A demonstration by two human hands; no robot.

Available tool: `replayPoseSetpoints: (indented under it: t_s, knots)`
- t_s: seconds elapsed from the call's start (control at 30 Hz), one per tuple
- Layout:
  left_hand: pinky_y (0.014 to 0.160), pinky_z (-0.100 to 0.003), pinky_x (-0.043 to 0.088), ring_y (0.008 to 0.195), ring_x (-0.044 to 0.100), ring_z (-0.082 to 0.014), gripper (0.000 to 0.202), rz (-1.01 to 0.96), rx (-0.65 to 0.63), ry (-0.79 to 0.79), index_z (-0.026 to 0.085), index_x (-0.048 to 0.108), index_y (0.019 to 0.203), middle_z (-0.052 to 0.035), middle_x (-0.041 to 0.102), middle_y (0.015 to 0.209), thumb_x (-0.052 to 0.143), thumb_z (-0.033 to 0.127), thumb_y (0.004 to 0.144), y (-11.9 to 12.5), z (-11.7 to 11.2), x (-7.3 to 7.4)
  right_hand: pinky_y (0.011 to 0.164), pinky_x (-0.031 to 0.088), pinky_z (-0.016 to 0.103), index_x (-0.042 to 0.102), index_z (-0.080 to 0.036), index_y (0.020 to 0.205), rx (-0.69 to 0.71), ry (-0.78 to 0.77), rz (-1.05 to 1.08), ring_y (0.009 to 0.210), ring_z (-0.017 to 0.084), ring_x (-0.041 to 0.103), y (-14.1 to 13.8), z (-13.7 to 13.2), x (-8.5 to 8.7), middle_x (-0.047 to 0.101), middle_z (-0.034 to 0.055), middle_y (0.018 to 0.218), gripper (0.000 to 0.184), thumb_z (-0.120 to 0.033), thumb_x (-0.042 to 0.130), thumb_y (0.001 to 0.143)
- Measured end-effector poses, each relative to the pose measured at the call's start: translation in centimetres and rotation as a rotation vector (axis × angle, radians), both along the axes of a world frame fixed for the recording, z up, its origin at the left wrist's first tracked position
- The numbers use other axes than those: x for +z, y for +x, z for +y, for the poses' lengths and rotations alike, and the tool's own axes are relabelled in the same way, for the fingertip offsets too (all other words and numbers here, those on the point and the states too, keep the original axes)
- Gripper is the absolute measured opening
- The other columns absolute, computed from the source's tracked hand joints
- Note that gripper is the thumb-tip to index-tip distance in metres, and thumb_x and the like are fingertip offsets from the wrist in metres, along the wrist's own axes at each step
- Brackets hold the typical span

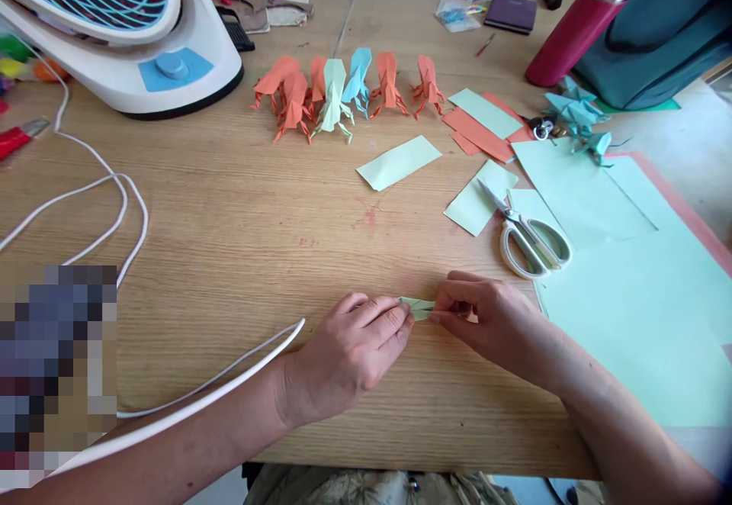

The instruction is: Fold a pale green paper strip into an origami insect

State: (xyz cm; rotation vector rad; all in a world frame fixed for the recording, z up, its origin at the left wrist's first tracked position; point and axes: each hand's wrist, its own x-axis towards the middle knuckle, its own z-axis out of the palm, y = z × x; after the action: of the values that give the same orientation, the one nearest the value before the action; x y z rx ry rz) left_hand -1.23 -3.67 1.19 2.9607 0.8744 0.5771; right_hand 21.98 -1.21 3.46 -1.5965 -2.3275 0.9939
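A small piece of folded pale green paper (420, 309) lies low over the front of the table, between my two hands. My left hand (366, 345) presses its fingers down on the paper's left end. At the other end, my right hand (486, 310) pinches the paper between thumb and forefinger. Much of the paper is hidden under the fingers. White-handled scissors (531, 242) lie just beyond my right hand, their blades resting on a pale green paper rectangle (473, 204). Another green strip (400, 162) lies farther off in the middle.
Folded paper figures in orange (387, 84), green (334, 97) and blue (358, 78) stand in a row at the back. A fan (194, 40) is at the left, its white cable (142, 223) looping forward. Green sheets (629, 299), a pink bottle (589, 20) and a bag (663, 40) occupy the right.
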Motion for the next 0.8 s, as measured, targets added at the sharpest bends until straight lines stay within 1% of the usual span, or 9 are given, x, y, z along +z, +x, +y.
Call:
replayPoseSetpoints:
  t_s: [0.1,0.2,0.43,0.6,0.8]
  knots:
    - [0.084,-0.035,0.051,0.107,0.064,-0.0208,0.028,-0.006,-0.014,-0.024,0.011,0.067,0.116,-0.0093,0.072,0.114,0.043,0.013,0.102,-0.1,0.1,0.1,0.062,0.042,0.027,0.066,-0.023,0.078,-0.017,0.016,-0.006,0.072,0.016,0.059,-0.2,-0.2,-0.2,0.062,0.0012,0.081,0.012,-0.029,0.063,0.089]
    - [0.084,-0.034,0.051,0.106,0.064,-0.0213,0.026,-0.016,0.000,-0.019,0.011,0.068,0.115,-0.0092,0.072,0.115,0.046,0.014,0.101,0.0,0.0,0.0,0.066,0.044,0.029,0.066,-0.022,0.078,-0.052,0.038,-0.023,0.077,0.018,0.060,-0.7,-0.6,-0.4,0.062,0.0028,0.083,0.012,-0.029,0.064,0.088]
    - [0.088,-0.039,0.051,0.116,0.064,-0.0255,0.029,-0.006,0.048,0.079,0.006,0.068,0.117,-0.0158,0.070,0.125,0.044,0.010,0.101,0.1,-1.0,-0.2,0.066,0.044,0.029,0.067,-0.021,0.080,-0.057,0.074,0.023,0.076,0.017,0.059,-1.2,-1.0,-0.3,0.061,0.0035,0.083,0.013,-0.021,0.061,0.091]
    - [0.091,-0.042,0.051,0.122,0.062,-0.0281,0.033,0.042,0.038,0.062,0.003,0.065,0.122,-0.0185,0.066,0.131,0.040,0.009,0.102,0.0,-1.3,-0.1,0.066,0.045,0.029,0.069,-0.021,0.081,-0.048,0.099,0.051,0.074,0.017,0.057,-1.2,-1.2,-0.2,0.060,0.0036,0.080,0.014,-0.019,0.060,0.092]
    - [0.093,-0.043,0.051,0.126,0.060,-0.0304,0.037,0.042,0.042,0.030,0.004,0.064,0.124,-0.0176,0.064,0.134,0.035,0.008,0.102,-0.1,-1.2,0.3,0.065,0.045,0.029,0.070,-0.019,0.083,-0.012,0.152,0.104,0.071,0.017,0.054,-1.3,-1.4,-0.2,0.057,0.0030,0.076,0.017,-0.016,0.056,0.094]
